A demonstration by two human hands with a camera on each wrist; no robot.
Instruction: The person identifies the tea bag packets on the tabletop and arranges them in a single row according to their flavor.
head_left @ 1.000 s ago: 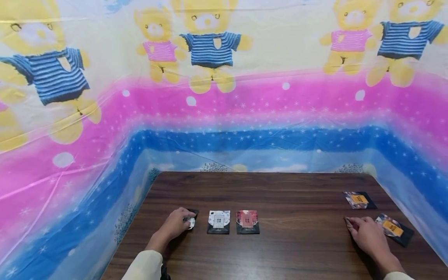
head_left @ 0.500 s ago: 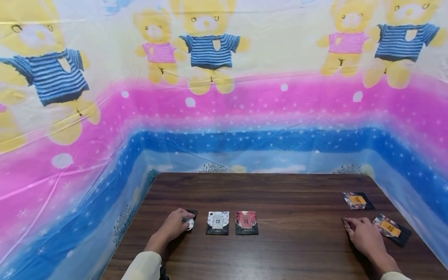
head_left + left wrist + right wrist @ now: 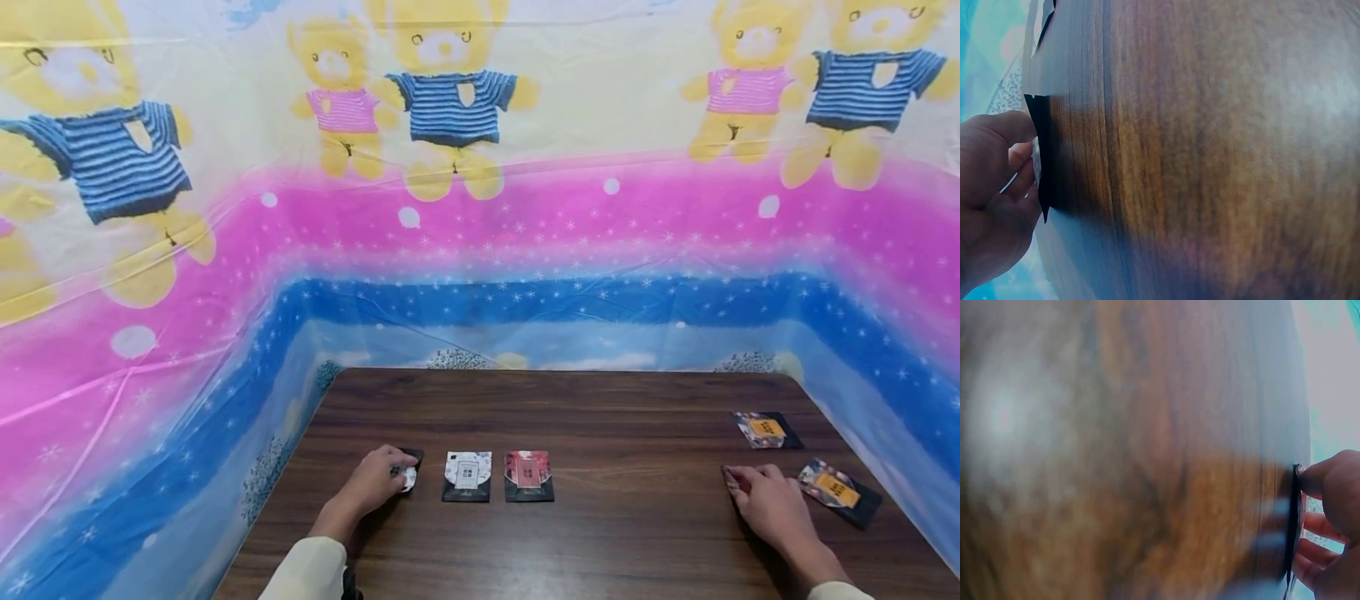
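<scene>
On the left of the table, my left hand (image 3: 372, 482) holds a white-and-black sachet (image 3: 408, 479), its fingers covering much of the front. The left wrist view shows the thumb and fingers at the edges of this slightly bowed sachet (image 3: 1042, 162). To its right lie a white-and-black sachet (image 3: 467, 477) and a red-and-black sachet (image 3: 528, 477), side by side. Over at the right, my right hand (image 3: 772, 504) pinches a thin dark sachet (image 3: 1294, 525), seen nearly edge-on and mostly hidden in the head view.
Two sachets with orange labels, one farther back (image 3: 767, 429) and one tilted (image 3: 840, 493) just right of my right hand, lie on the brown wood-grain table (image 3: 615, 542). A bear-printed cloth (image 3: 570, 217) hangs behind and along both sides.
My right hand has slid a little to the left with its sachet, away from the tilted orange-labelled one. The left hand stays where it was on its sachet.
</scene>
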